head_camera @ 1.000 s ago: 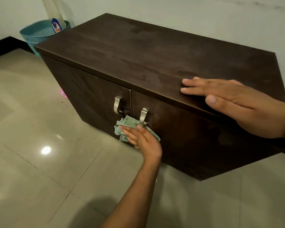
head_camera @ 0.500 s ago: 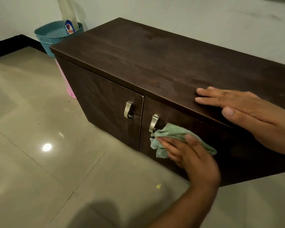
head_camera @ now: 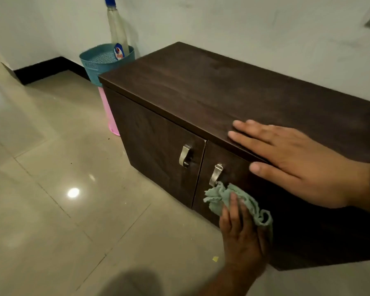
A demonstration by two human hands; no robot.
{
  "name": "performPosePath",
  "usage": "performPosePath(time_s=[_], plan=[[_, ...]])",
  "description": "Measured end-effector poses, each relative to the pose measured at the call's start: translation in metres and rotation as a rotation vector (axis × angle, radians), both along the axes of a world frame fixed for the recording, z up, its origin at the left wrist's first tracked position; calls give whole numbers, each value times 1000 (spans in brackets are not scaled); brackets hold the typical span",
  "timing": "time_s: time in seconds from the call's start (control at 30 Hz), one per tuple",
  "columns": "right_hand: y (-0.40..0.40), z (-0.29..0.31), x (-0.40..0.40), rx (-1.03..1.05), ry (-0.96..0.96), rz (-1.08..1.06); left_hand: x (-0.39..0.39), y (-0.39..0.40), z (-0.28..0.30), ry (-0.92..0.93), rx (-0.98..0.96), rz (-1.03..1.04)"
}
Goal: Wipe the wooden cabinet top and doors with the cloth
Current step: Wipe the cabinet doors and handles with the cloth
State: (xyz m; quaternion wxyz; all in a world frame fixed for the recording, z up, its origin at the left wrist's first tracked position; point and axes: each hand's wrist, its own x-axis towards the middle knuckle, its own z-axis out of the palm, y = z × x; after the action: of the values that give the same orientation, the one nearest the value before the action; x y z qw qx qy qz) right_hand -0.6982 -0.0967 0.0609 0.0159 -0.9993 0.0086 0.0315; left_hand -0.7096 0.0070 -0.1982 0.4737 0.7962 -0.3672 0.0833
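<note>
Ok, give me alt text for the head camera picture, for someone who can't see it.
A person's left hand presses a green cloth against the right door of a dark wooden cabinet, while the right hand rests flat on its top. A blue basket stands behind it.

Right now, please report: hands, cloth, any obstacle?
Left hand presses green cloth on right door, below its handle. Right hand flat on cabinet top. No obstacle.
</note>
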Motion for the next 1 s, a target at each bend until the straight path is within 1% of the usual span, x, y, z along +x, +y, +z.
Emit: performPosePath(time_s=[0.07,0.13,0.23,0.33,0.4,0.5,0.67,0.73,0.77,0.83,0.87,0.93,1.0], plan=[[10,-1,31,-9,5,59,9,5,-12,155,-14,55],[18,-4,55,-4,-8,100,21,0,-11,304,-50,89],[19,-8,75,-21,-21,115,39,-6,-6,491,-237,182],[20,-12,88,-19,-44,128,54,-3,-8,492,-288,200],[21,-14,98,-11,-51,126,68,-3,-10,541,-311,221],[22,-16,108,0,-54,130,110,-3,-8,774,-356,325],[19,-18,110,29,-75,127,208,11,-2,858,-399,434],[19,-17,111,47,-70,129,240,14,-9,967,-438,510],[19,-17,111,58,-70,128,246,16,-13,1041,-425,536],[20,-15,110,77,-85,113,237,19,-18,1145,-324,525],[20,-15,109,76,-90,105,223,22,-18,1158,-254,496],[23,-15,109,47,-101,97,194,32,-13,1041,-183,388],[28,-15,107,-30,-114,91,177,41,1,890,-237,293]])
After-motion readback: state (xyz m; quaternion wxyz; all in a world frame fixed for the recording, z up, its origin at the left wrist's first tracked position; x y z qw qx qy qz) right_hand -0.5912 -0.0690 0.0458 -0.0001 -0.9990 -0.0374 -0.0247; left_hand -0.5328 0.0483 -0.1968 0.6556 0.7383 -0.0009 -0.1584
